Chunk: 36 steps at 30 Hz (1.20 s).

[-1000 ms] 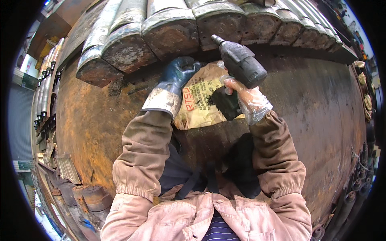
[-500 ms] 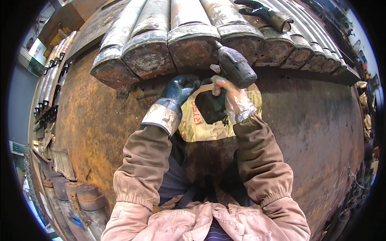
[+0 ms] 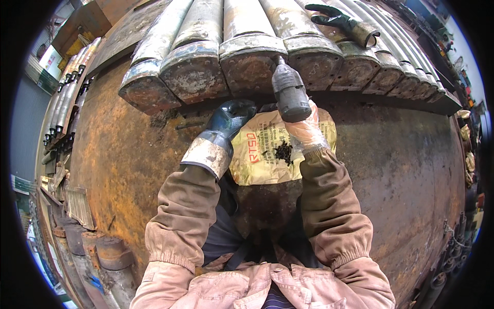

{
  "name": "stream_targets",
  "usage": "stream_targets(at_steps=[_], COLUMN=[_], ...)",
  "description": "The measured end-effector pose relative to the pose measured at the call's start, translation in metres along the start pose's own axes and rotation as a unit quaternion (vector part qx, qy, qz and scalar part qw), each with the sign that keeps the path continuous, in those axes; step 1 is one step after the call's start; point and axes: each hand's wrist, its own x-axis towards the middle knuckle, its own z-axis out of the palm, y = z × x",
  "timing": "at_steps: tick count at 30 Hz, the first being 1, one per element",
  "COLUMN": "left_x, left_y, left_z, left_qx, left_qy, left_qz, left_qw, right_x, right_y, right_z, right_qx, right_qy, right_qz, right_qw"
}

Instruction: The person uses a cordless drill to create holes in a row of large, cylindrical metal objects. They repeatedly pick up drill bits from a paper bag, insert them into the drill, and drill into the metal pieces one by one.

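Note:
My right hand (image 3: 309,129), in a clear plastic glove, grips a dark grey power driver (image 3: 289,90) from behind. The driver's nose meets the upper right corner of the rusty end plate (image 3: 249,74) of a thick metal cylinder. The driver's body hides most of my right fingers. My left hand (image 3: 230,116), in a dark blue rubber glove with a dirty pale cuff, is closed in a fist just below that plate; what it holds, if anything, is hidden. Between my forearms lies a yellowish paper bag (image 3: 257,172) with a small heap of dark bolt-like pieces (image 3: 283,152) on it.
Several similar cylinders (image 3: 193,77) lie side by side along the far side. A spare dark glove (image 3: 345,23) rests on them at right. Under everything is a rusty metal surface (image 3: 396,154). More pipes (image 3: 64,110) and a rusty-collared cylinder (image 3: 113,252) are at left.
The driver has swung from slanting rightward to pointing nearly straight away from me, its nose still at the plate's corner. The dark heap on the bag now shows. My left hand has barely moved.

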Motion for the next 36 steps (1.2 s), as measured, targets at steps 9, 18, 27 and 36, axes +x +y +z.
stream_targets(at_steps=[9, 18, 27, 36], left_x=[0.0, -0.004, 0.028, 0.022], left_y=[0.019, 0.039, -0.013, 0.06], left_z=[0.022, 0.028, 0.02, 0.069], left_qx=[-0.125, -0.122, -0.226, -0.323], left_qy=[-0.019, 0.035, 0.047, 0.009], left_qz=[0.01, -0.008, -0.016, -0.147], left_qw=[0.992, 0.992, 0.973, 0.935], right_x=[0.022, 0.067, 0.073, 0.072], right_y=[-0.021, -0.047, -0.067, -0.074], right_z=[0.016, 0.028, 0.031, 0.004], right_qx=[0.018, 0.135, 0.189, 0.214], right_qy=[0.029, -0.013, -0.039, -0.036], right_qz=[0.106, 0.237, 0.299, 0.377], right_qw=[0.994, 0.962, 0.934, 0.9])
